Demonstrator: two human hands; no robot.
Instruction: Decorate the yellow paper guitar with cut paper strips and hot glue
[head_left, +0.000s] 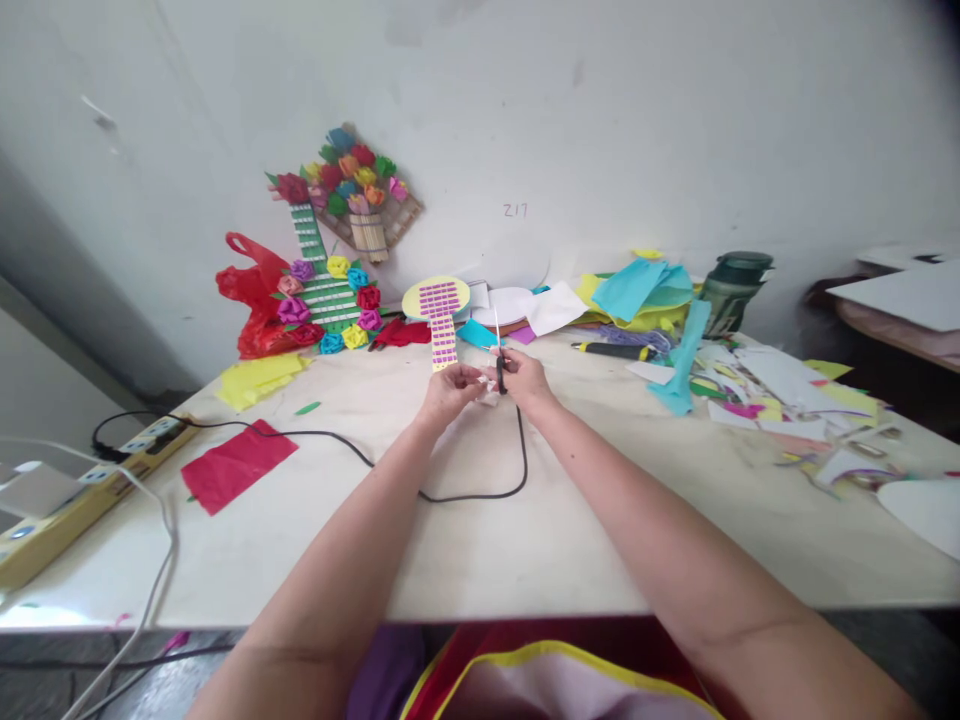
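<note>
Both my arms reach out over the white table [487, 540]. My right hand [523, 378] is closed round a pair of scissors [498, 352] with black handles, the blades pointing up. My left hand [450, 390] is closed in a pinch on a small pale piece of paper [486, 390], held right against the scissors. A black cable [450, 490] loops on the table just below my hands. A yellow paddle-shaped craft [439, 305] with purple squares lies just beyond them.
Paper-flower crafts [330, 290] and a red plastic bag [251, 300] lean against the wall at the back left. Red paper [236, 465] and yellow paper [259, 378] lie left. A power strip [90, 480] sits at the left edge. Coloured scraps [787, 400] and a dark green bottle [735, 290] crowd the right.
</note>
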